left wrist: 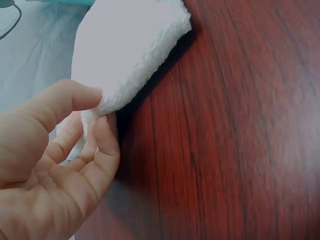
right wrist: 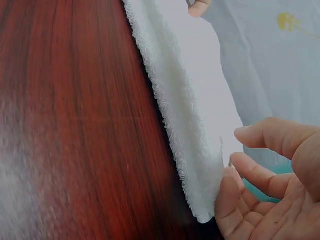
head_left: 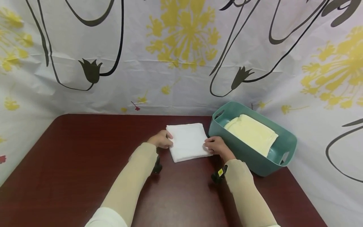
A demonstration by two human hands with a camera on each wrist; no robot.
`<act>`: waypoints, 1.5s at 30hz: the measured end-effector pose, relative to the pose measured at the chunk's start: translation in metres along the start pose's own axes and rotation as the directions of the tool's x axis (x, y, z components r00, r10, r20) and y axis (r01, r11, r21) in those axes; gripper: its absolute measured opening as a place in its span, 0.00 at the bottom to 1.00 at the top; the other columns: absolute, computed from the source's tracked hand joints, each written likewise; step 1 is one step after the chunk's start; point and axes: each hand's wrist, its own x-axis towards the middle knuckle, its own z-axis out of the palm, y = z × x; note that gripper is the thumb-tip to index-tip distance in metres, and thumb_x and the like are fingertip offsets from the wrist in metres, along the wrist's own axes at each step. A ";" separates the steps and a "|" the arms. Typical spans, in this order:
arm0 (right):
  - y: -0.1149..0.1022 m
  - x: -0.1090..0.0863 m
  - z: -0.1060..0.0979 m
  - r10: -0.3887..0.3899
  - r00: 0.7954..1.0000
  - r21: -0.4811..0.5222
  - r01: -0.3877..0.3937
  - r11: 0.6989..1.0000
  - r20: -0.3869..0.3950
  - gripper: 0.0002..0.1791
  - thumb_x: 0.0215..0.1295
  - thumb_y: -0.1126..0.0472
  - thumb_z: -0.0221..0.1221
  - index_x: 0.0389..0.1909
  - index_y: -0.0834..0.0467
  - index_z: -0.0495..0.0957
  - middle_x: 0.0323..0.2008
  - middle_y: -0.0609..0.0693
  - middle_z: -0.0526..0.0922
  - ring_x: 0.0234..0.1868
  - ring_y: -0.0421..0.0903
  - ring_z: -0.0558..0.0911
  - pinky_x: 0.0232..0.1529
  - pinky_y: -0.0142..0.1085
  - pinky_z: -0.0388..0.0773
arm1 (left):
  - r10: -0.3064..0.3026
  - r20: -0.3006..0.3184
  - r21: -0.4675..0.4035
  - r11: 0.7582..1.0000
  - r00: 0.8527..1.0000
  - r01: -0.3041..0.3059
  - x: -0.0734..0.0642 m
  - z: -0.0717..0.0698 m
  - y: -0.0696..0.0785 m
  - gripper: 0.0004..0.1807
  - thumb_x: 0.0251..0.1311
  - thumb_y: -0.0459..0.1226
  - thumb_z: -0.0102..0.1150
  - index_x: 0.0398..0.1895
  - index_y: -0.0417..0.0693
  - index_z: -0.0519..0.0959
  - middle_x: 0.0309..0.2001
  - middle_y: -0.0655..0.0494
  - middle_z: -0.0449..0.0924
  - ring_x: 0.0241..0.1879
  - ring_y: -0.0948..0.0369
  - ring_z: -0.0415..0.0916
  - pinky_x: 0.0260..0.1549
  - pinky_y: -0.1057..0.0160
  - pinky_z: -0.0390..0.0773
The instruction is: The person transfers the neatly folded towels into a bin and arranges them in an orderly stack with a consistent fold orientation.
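Note:
A folded white towel (head_left: 187, 142) with a fluffy looped surface lies on the dark red-brown table, its folded layers showing along the near edge. At its left edge my left hand (head_left: 162, 139) pinches the towel, thumb on top and fingers beneath, as the left wrist view also shows. My right hand (head_left: 218, 147) is at the opposite edge, beside the basket. In the right wrist view, the towel's border (right wrist: 200, 165) runs in between the right thumb and the curled fingers (right wrist: 229, 195).
A teal plastic basket (head_left: 235, 140) with handle cut-outs stands at an angle on the right of the table (head_left: 71, 164). Inside it lies a folded pale yellow towel (head_left: 252, 132). Behind the table hangs a white floral-patterned sheet (head_left: 119, 91).

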 end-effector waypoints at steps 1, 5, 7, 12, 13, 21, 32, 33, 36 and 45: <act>-0.001 0.001 0.002 0.003 1.000 -0.006 -0.003 1.000 -0.007 0.19 0.59 0.62 0.59 0.49 0.67 0.73 0.37 0.56 0.74 0.32 0.46 0.73 0.32 0.34 0.77 | 0.003 0.006 0.009 1.000 1.000 -0.003 -0.001 -0.002 -0.001 0.20 0.45 0.21 0.57 0.45 0.31 0.69 0.40 0.46 0.65 0.25 0.60 0.69 0.31 0.64 0.77; -0.004 0.003 0.008 0.012 1.000 -0.021 -0.013 1.000 -0.026 0.19 0.57 0.62 0.60 0.48 0.66 0.74 0.38 0.57 0.73 0.31 0.46 0.72 0.29 0.34 0.76 | 0.017 0.037 0.050 0.999 0.999 -0.019 -0.005 -0.010 -0.005 0.21 0.45 0.22 0.57 0.46 0.31 0.69 0.41 0.46 0.66 0.29 0.59 0.69 0.32 0.64 0.76; -0.005 0.005 0.011 0.009 0.999 -0.033 -0.010 0.999 -0.032 0.19 0.56 0.63 0.61 0.49 0.66 0.73 0.40 0.58 0.73 0.32 0.47 0.73 0.29 0.35 0.77 | 0.017 0.057 0.062 0.998 0.998 -0.020 -0.006 -0.013 -0.007 0.21 0.45 0.22 0.58 0.46 0.31 0.69 0.41 0.45 0.67 0.30 0.58 0.69 0.32 0.64 0.75; -0.005 0.011 0.017 -0.024 0.998 -0.121 0.016 0.993 -0.066 0.21 0.55 0.61 0.63 0.48 0.66 0.74 0.46 0.60 0.73 0.40 0.51 0.73 0.40 0.41 0.75 | 0.011 0.095 0.079 0.997 0.995 -0.018 -0.006 -0.016 -0.009 0.21 0.44 0.23 0.58 0.46 0.32 0.69 0.42 0.45 0.67 0.30 0.58 0.69 0.30 0.66 0.74; -0.005 0.013 0.019 -0.031 0.997 -0.137 0.021 0.990 -0.071 0.21 0.55 0.60 0.63 0.48 0.66 0.74 0.47 0.60 0.73 0.42 0.52 0.72 0.43 0.42 0.74 | 0.007 0.096 0.081 0.997 0.995 -0.015 -0.006 -0.016 -0.010 0.21 0.44 0.23 0.58 0.46 0.33 0.69 0.42 0.45 0.67 0.30 0.58 0.69 0.30 0.67 0.74; -0.004 0.020 0.026 -0.036 0.996 -0.115 0.026 0.993 -0.082 0.24 0.54 0.61 0.64 0.50 0.66 0.71 0.48 0.61 0.72 0.47 0.54 0.70 0.51 0.47 0.69 | 0.002 0.083 0.101 0.995 0.997 -0.010 -0.009 -0.016 -0.011 0.22 0.43 0.22 0.58 0.45 0.33 0.69 0.43 0.46 0.67 0.33 0.58 0.70 0.34 0.65 0.76; -0.006 0.016 0.022 0.012 1.000 -0.054 -0.012 0.998 0.006 0.27 0.54 0.58 0.64 0.53 0.64 0.67 0.52 0.61 0.69 0.49 0.56 0.69 0.52 0.49 0.68 | 0.018 0.042 0.075 0.997 0.999 -0.021 -0.014 -0.014 -0.009 0.19 0.46 0.30 0.58 0.44 0.35 0.69 0.36 0.49 0.70 0.33 0.59 0.69 0.33 0.63 0.74; -0.006 0.015 0.021 0.011 1.000 -0.053 -0.010 0.999 0.023 0.27 0.54 0.58 0.64 0.53 0.63 0.67 0.52 0.61 0.68 0.49 0.56 0.69 0.53 0.49 0.68 | 0.023 0.038 0.081 0.996 0.999 -0.027 -0.014 -0.013 -0.009 0.19 0.47 0.31 0.58 0.45 0.35 0.69 0.38 0.48 0.70 0.35 0.58 0.69 0.35 0.61 0.74; -0.005 0.011 0.021 0.003 0.999 -0.035 -0.002 0.999 0.043 0.27 0.55 0.57 0.63 0.52 0.62 0.66 0.51 0.61 0.68 0.49 0.56 0.69 0.52 0.49 0.68 | 0.035 0.017 0.101 0.994 0.999 -0.037 -0.014 -0.011 -0.010 0.20 0.50 0.33 0.60 0.47 0.35 0.70 0.44 0.45 0.70 0.41 0.55 0.70 0.39 0.57 0.74; -0.003 0.000 0.020 -0.009 0.999 0.050 0.006 0.999 0.050 0.20 0.62 0.58 0.54 0.52 0.61 0.65 0.52 0.60 0.65 0.49 0.57 0.69 0.49 0.48 0.69 | 0.055 0.025 -0.022 0.998 0.998 -0.055 -0.017 -0.005 -0.008 0.22 0.52 0.26 0.57 0.51 0.28 0.67 0.50 0.37 0.65 0.43 0.49 0.74 0.42 0.53 0.76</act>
